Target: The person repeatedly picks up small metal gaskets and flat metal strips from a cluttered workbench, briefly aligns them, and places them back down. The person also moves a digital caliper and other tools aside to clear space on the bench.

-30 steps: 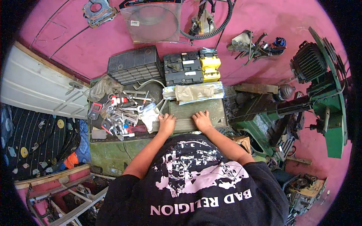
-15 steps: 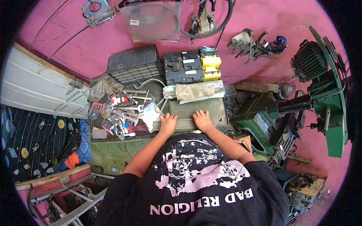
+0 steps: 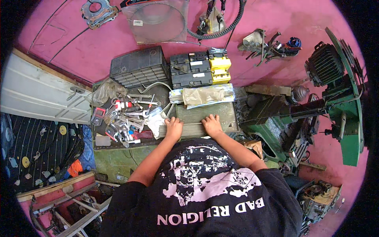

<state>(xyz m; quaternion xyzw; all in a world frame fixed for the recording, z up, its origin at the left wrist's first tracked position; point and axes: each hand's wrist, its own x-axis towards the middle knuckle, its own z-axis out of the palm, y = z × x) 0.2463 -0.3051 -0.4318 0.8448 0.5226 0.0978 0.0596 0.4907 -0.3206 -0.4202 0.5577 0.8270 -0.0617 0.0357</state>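
A bundle of long, thin grey rods, resembling welding rods, lies crosswise at the table's front edge. My left hand is on its left part, fingers bent over the rods. Farther right, my right hand rests with curled fingers at the rods' far edge; its thumb side faces the left hand. Beyond both hands spreads a ribbed grey-green layer. An opened packet with brown paper lies behind that, more thin rods showing at its left end. A whitish plastic bag sits just left of my left hand.
Wrenches and other hand tools are heaped on the table's left. Behind stand a black drawer cabinet and black and yellow batteries. A green machine stands close on the right, a white door on the left.
The view has shifted slightly, so table and wall things sit a little farther left. Both hands stay on the rods with hardly any movement.
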